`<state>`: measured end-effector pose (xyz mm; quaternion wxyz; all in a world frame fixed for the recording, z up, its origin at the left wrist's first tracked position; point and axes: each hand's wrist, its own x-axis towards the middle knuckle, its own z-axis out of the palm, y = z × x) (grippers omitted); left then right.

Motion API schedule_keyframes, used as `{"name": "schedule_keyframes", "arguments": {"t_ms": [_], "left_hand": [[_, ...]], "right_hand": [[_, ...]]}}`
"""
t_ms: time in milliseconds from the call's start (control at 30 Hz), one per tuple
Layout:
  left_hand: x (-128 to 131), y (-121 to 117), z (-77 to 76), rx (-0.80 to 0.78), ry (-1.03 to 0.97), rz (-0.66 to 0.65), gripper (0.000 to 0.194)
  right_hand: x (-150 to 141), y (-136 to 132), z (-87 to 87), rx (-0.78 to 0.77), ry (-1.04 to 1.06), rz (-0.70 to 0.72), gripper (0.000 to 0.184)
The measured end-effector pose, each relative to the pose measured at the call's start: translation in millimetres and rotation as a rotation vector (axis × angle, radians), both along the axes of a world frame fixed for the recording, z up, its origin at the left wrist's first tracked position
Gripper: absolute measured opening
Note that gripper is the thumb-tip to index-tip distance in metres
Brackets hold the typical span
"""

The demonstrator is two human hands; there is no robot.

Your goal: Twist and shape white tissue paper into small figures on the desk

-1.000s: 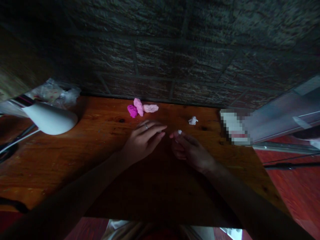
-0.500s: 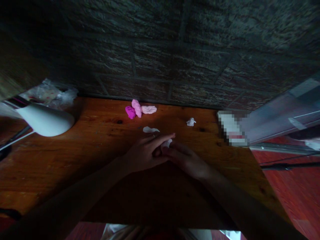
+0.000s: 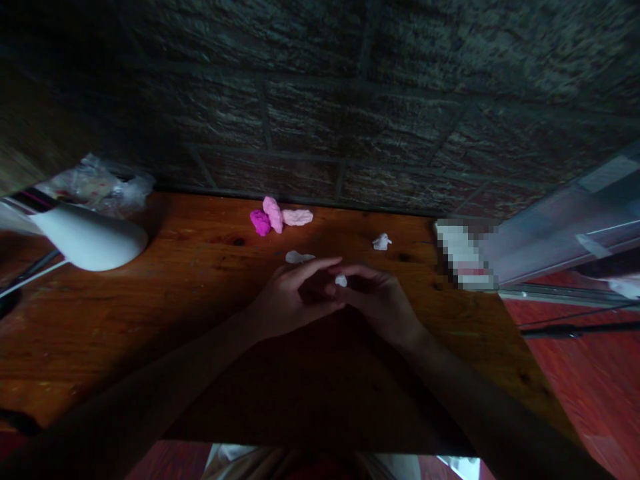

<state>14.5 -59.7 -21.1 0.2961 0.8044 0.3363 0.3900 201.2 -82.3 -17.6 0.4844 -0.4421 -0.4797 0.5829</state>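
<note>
My right hand [image 3: 385,303] pinches a small lump of white modelling clay [image 3: 341,280] between its thumb and fingers. Curved around the other side of that lump is my left hand [image 3: 283,303], its thumb and fingers spread apart, their tips close to the right fingertips. Whether a left finger touches the clay is hard to tell in the dim light. Just beyond the left fingers a flat white clay piece [image 3: 299,257] lies on the wooden table [image 3: 200,280]. A small shaped white clay piece [image 3: 382,242] sits farther back to the right.
Magenta clay [image 3: 260,223], pink clay [image 3: 273,215] and pale pink clay [image 3: 297,217] lie together near the stone wall [image 3: 310,120]. On the left are a white rounded object [image 3: 100,240] and a crumpled clear plastic bag [image 3: 113,190]. A blurred-out pale item [image 3: 465,257] lies at the right edge.
My hands have drawn slightly apart and my left fingers have opened away from the clay. The white lump has moved a little to the right, in the right fingertips.
</note>
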Motion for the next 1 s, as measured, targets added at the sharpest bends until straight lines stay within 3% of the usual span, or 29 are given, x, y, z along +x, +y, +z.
{"name": "schedule_keyframes", "arguments": {"t_ms": [167, 233, 433, 600, 800, 867, 933, 1000], "left_hand": [[1.8, 2.0, 0.3, -0.06, -0.006, -0.054, 0.017], [1.8, 2.4, 1.6, -0.106, -0.013, -0.069, 0.012], [-1.7, 5.5, 6.9, -0.096, 0.007, -0.06, 0.011], [-3.2, 6.9, 12.7, -0.078, 0.009, -0.034, 0.009], [1.9, 3.7, 3.1, -0.257, -0.121, -0.017, 0.011], [3.1, 3.9, -1.7, -0.349, -0.197, -0.047, 0.019], [3.5, 4.8, -4.2, -0.411, -0.204, -0.094, 0.024], [3.6, 5.7, -4.1, -0.426, -0.16, -0.115, 0.017]], "right_hand": [[-2.6, -3.5, -2.0, 0.045, -0.006, -0.047, 0.021], [-2.1, -3.0, -1.5, 0.056, -0.03, -0.058, 0.02], [1.7, -2.8, 3.2, 0.182, -0.104, -0.016, 0.031], [3.4, -5.6, 8.4, 0.291, -0.183, 0.013, 0.025], [2.1, -3.0, 10.2, 0.162, -0.037, -0.015, 0.016], [1.2, -1.6, 9.7, 0.133, -0.003, -0.054, 0.015], [0.7, -0.4, 9.1, 0.12, 0.02, -0.103, 0.014], [0.9, 0.6, 8.8, 0.117, 0.018, -0.128, 0.012]]}}
